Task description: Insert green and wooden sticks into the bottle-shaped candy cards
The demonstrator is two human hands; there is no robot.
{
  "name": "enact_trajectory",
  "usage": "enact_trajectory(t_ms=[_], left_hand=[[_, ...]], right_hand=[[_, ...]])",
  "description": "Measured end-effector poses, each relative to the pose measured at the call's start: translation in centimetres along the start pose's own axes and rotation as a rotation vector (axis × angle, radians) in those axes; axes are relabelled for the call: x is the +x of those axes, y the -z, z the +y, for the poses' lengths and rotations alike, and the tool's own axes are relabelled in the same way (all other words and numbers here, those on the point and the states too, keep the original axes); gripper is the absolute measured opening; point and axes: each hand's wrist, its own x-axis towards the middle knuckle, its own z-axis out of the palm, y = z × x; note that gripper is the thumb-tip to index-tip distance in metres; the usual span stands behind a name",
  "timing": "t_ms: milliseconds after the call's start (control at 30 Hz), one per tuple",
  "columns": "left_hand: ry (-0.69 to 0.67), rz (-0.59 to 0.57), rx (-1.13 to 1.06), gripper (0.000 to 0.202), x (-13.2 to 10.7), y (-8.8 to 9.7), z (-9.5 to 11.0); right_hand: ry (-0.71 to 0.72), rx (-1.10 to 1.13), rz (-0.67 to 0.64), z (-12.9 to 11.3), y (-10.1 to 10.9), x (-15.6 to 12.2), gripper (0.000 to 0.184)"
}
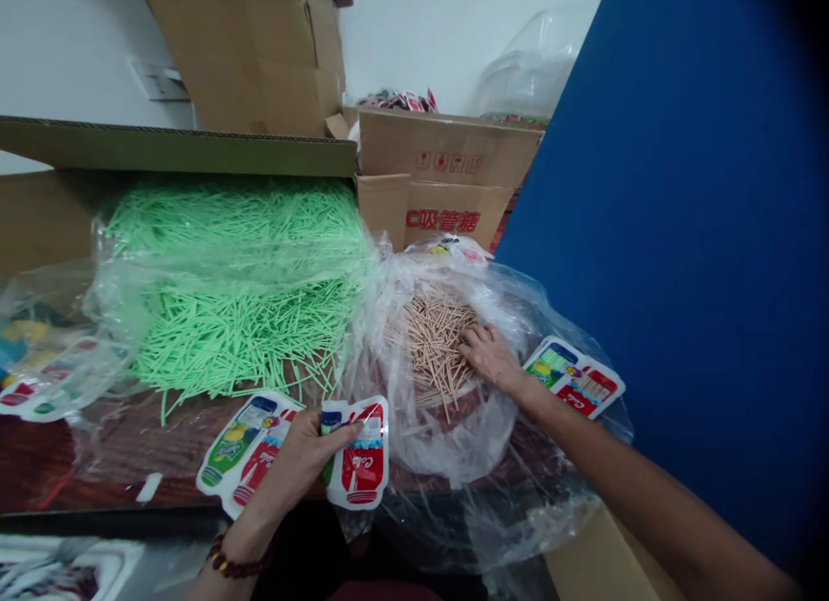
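Observation:
My left hand [299, 452] grips a flat printed packet [357, 454] with red and green bottle pictures, thumb on top of it; another packet [241, 446] lies under the same hand. My right hand [489, 356] reaches into a clear plastic bag [446, 428] and rests on a pile of thin brown sticks [433, 342], its fingers curled down among them. Whether the fingers hold any sticks is hidden.
A big heap of green sticks [233, 281] in clear plastic fills an open cardboard box [174, 148] at the left. Filled packets [576, 376] lie right of the bag. More cardboard boxes [446, 178] stand behind, and a blue panel [680, 238] walls off the right.

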Motion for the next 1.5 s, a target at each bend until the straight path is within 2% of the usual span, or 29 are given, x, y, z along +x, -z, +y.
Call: enact_trajectory(t_ms=[267,433,567,633,700,833,967,1167,1367,1500], left_hand=[[0.051,0.093,-0.055,0.027,-0.2,1.3,-0.7],[0.042,0.074,-0.079,0.025,-0.1,1.1,-0.9],[0.049,0.039,-0.112,0.025,-0.1,0.9,-0.9],[0.06,0.05,-0.125,0.025,-0.2,1.0,-1.0],[0.069,0.062,-0.131,0.025,-0.2,1.2,-1.2],[0.069,0.055,-0.16,0.023,-0.1,1.3,-1.9],[0.056,0.021,-0.153,0.022,0.0,1.0,-2.1],[0.059,0.027,-0.13,0.022,0.0,0.9,-1.7],[0.056,-0.025,-0.072,0.021,-0.2,0.5,-0.9],[0.05,-0.053,-0.091,0.021,0.1,-0.1,-0.7]], right_hand=[[-0.067,0.323,0.101,0.5,-1.0,-0.1,0.033],[-0.206,0.915,0.265,-1.1,-0.4,-0.3,0.022],[-0.452,1.469,0.373,-3.8,-0.4,0.1,0.026],[-0.541,1.656,0.399,-5.0,-0.6,0.3,0.032],[-0.576,1.706,0.414,-6.0,-1.0,0.3,0.037],[-0.634,1.752,0.474,-7.8,-2.0,0.0,0.031],[-0.663,1.733,0.479,-9.3,-2.4,-0.5,0.027],[-0.651,1.711,0.527,-9.1,-1.7,-0.6,0.023],[-0.641,1.715,0.505,-9.3,-2.4,-1.1,0.021],[-0.605,1.891,0.649,-8.6,-0.8,-0.8,0.023]])
